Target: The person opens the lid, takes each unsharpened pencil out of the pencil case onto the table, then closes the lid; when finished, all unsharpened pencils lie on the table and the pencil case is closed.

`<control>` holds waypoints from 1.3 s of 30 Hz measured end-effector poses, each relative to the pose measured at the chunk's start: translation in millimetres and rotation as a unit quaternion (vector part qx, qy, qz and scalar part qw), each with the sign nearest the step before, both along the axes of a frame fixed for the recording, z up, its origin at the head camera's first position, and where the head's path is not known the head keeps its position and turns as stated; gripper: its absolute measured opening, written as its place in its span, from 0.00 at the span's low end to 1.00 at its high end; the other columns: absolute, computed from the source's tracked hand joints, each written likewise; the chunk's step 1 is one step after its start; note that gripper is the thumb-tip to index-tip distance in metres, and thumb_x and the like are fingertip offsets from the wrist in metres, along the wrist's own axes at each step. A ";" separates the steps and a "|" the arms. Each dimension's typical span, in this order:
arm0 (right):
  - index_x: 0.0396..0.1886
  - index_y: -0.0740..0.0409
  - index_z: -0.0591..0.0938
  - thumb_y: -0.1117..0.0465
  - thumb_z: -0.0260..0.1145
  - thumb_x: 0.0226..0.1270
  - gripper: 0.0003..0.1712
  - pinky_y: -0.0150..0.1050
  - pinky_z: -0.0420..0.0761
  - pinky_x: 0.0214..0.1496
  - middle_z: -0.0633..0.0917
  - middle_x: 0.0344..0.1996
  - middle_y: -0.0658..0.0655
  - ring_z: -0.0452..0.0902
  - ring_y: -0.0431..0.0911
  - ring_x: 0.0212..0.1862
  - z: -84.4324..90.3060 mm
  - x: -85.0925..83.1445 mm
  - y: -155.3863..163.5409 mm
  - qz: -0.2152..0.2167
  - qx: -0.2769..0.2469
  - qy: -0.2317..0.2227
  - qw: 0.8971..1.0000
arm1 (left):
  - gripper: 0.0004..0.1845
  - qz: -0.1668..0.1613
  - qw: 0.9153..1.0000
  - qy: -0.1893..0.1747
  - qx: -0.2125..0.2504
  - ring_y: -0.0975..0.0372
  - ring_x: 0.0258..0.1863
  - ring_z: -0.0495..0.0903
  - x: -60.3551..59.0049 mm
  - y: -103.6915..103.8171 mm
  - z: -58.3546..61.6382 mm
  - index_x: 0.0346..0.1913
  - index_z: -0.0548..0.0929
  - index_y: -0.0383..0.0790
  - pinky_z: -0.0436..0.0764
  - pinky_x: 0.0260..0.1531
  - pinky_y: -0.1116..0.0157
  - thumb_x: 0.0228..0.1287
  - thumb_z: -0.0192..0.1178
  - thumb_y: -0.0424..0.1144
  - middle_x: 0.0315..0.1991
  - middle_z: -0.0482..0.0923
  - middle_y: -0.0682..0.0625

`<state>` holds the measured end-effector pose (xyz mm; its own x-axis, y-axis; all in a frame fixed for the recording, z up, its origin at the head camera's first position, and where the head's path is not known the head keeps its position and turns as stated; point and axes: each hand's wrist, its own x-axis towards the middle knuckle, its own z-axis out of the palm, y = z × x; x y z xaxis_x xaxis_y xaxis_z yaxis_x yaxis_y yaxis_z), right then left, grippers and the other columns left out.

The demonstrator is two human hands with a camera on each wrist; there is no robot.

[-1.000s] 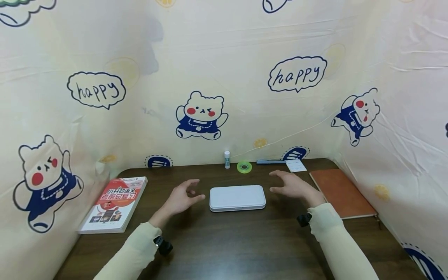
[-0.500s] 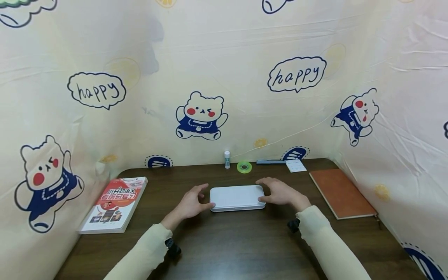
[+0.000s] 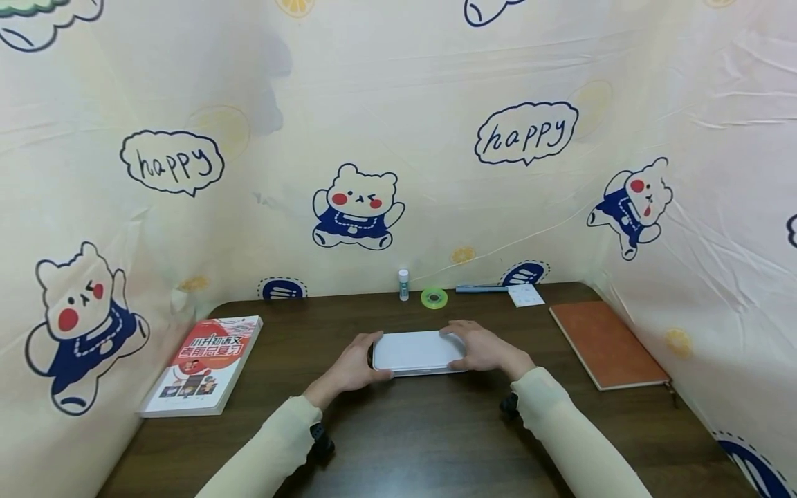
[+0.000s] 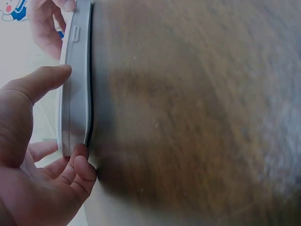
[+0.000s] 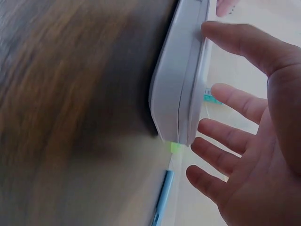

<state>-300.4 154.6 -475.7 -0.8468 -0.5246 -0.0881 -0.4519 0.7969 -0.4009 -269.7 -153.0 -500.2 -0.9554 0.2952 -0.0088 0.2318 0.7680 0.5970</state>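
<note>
Dark wood surface, walled in by cream cartoon-bear sheeting. White case lies flat at centre, lid down, long side facing the person.

Left hand is at the case's left end: thumb on the near edge, fingers curled at the end corner, touching it in the left wrist view. Right hand lies over the right end, fingers spread and fairly straight. In the right wrist view the thumb is at the case's top edge and the other fingers hang just off the end; contact not clear. Hands are apart, one per end, case between them.

Step in hand, as I judge it: getting a two-handed hold on the case. To do it well, keep both hands square on the short ends, thumbs on the near edge by the seam. Press evenly so the case does not skid on the smooth wood, and lift level.

Also there: red book far left, brown notebook right. At the back: small bottle, green tape roll, blue pen, white note, all well apart from the hands.
</note>
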 end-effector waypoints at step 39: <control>0.70 0.44 0.71 0.45 0.75 0.57 0.41 0.56 0.66 0.73 0.70 0.73 0.54 0.64 0.54 0.74 -9.3 -0.1 -24.3 0.025 0.019 0.031 0.999 | 0.50 0.004 0.997 0.039 -0.065 0.48 0.63 0.73 -4.9 22.1 -8.3 0.74 0.64 0.49 0.76 0.57 0.44 0.50 0.71 0.63 0.71 0.64 0.43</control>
